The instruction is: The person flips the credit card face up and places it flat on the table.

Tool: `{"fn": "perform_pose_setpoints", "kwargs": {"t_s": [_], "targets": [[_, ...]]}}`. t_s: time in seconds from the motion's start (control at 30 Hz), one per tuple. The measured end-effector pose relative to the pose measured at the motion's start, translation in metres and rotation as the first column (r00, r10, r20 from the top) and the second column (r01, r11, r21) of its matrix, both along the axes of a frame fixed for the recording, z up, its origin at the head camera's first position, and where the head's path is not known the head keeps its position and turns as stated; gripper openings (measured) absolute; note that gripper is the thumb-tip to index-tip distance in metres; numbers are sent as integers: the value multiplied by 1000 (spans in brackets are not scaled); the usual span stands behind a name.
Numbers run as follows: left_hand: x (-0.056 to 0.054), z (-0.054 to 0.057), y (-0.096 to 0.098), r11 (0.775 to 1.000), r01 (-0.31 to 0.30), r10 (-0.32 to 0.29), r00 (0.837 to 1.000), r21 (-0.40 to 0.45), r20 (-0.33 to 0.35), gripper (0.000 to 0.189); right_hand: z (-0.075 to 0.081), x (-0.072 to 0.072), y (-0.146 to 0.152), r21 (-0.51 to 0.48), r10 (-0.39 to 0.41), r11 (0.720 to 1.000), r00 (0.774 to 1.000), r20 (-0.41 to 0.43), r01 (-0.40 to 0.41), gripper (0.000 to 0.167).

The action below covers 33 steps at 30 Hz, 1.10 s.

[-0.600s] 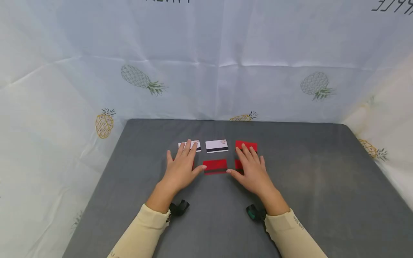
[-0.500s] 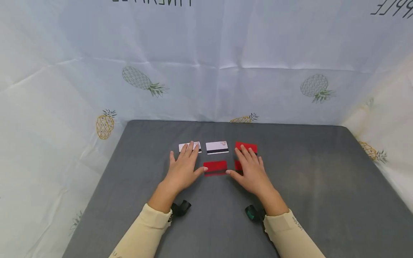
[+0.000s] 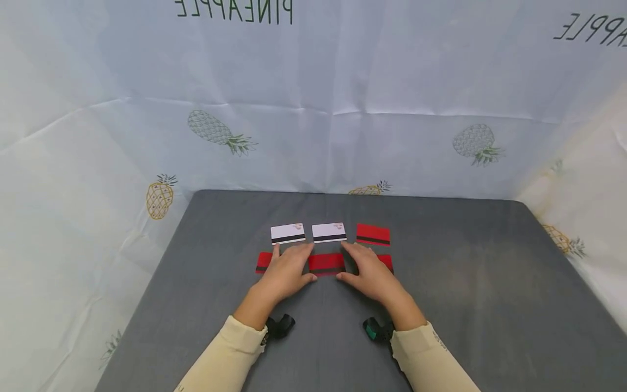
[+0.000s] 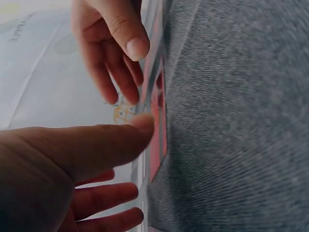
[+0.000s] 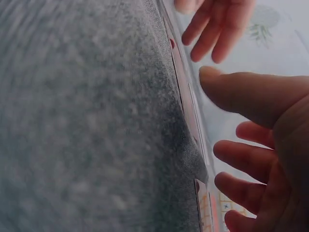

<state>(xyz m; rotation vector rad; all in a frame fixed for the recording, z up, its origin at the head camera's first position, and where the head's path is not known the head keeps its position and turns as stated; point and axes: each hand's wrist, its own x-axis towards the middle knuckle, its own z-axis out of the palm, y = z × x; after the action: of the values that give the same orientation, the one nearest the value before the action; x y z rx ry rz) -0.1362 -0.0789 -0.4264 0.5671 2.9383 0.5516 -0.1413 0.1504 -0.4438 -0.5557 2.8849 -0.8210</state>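
Note:
My left hand [image 3: 285, 273] hovers over the lower-left red card [image 3: 263, 262], partly covering it. Across from it, my right hand [image 3: 373, 275] partly hides the lower-right red card [image 3: 387, 261]. Between the two thumbs lies the lower-middle red card [image 3: 326, 263], with a dark stripe. Fingers of both hands are loosely bent and apart, holding nothing; in the left wrist view the left thumb [image 4: 106, 147] is near a red card [image 4: 158, 135]. Beyond the fingertips lie two white striped cards, one left [image 3: 287, 231] and one middle [image 3: 329, 230], and an upper-right red card [image 3: 373, 233].
All the cards lie flat on a grey table [image 3: 465, 283]. A white pineapple-print cloth [image 3: 323, 147] hangs behind the table's far edge and along both sides. A dark wrist device [image 3: 281, 326] sits on the left wrist, another [image 3: 377, 330] on the right.
Both hands have drawn back toward the person, and their fingers have bent inward. The upper row of cards and part of the lower-left red card are now uncovered. The head view has tilted up slightly.

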Motion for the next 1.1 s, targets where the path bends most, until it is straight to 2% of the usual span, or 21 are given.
{"fn": "perform_pose_setpoints", "kwargs": {"t_s": [0.23, 0.6, 0.77, 1.1], "targets": [[4, -4, 3, 999, 4, -5, 1000, -32, -8, 72, -6, 1, 1, -5, 6, 1000, 998, 68, -6, 69], [5, -9, 7, 1000, 2, -4, 991, -18, -133, 53, -12, 2, 2, -90, 47, 995, 997, -65, -52, 51], [6, -10, 8, 1000, 8, -8, 990, 4, -139, 51, -15, 3, 2, -96, 48, 994, 996, -79, -56, 51], [6, -10, 10, 1000, 10, -8, 991, 12, -131, 50, -14, 3, 0, -83, 12, 996, 999, -49, -16, 58]]}}
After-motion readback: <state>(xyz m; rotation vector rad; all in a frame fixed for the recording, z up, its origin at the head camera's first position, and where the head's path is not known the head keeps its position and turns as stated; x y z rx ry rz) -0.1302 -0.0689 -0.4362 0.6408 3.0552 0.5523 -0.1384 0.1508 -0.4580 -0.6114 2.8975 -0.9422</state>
